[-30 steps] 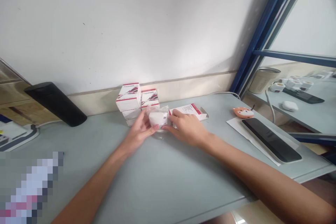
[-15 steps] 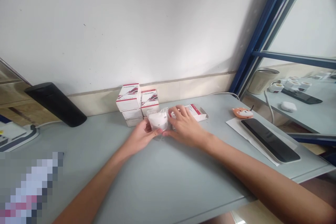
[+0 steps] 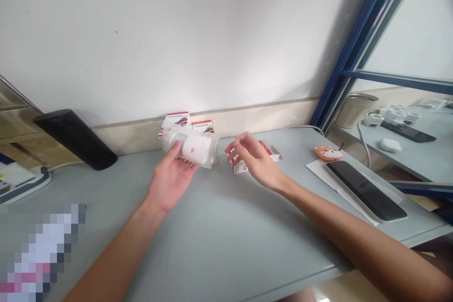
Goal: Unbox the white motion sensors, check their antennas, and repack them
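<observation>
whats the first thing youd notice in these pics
The plastic-wrapped white object, held up in the left hand, catches the eye first, near the middle of the view. Just to its right, the right hand hangs open beside a red-and-white box. At upper right, a blue metal frame stands out against the pale wall.

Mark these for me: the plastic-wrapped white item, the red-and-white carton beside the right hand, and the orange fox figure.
plastic-wrapped white item [image 3: 196, 147]: head view, middle of the wrapped body.
red-and-white carton [image 3: 239, 167]: head view, its white end nearest the right hand.
orange fox figure [image 3: 328, 153]: head view, middle of its body.
</observation>
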Motion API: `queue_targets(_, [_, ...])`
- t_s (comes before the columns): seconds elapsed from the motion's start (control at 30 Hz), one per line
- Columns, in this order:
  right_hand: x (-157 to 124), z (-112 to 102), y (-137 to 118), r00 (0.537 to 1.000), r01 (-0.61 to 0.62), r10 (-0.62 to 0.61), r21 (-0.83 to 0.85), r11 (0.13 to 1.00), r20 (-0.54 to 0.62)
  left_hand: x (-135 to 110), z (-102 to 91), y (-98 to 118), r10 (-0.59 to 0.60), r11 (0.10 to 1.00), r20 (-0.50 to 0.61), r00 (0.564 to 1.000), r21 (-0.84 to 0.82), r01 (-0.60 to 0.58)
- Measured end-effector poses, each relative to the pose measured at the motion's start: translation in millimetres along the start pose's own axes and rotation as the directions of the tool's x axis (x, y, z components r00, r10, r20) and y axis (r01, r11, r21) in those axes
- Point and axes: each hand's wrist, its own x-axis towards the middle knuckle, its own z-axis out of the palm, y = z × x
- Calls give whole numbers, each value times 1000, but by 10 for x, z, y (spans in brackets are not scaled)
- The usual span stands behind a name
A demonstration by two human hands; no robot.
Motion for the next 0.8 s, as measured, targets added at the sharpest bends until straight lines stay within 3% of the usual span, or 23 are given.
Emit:
queue_targets(0.1, [-13,66,23,993,-63,49,141,988,104,-32,32,-63,-67,998,41,997,3,67])
queue_targets(0.17, [-27,132,45,993,-67,49,174,982,108,-61,60,-116,-96,995,105,990,41,92])
queue_targets(0.3, [-18,192,63,997,-66,75,209,976,-35,-108,101,-141,-42,990,196,980,140,14])
queue_targets(0.5, [69,41,61,966,-132,214,432,892,-148,-172,95,-153,37,935,241,970,334,-119])
queue_targets(0.57, [95,-28,76,966,-144,230,493,858,-119,-175,63,-215,138,847,231,963,477,-236])
queue_targets(0.63, [112,-87,96,967,-174,245,519,837,-72,-157,8,-279,291,710,252,923,590,-385])
queue_targets(0.73, [120,-138,121,962,-229,272,511,829,-9,-103,-92,-311,490,468,364,792,657,-592])
queue_targets(0.8, [117,-145,133,959,-253,284,489,835,11,-74,-135,-284,510,309,478,715,675,-671])
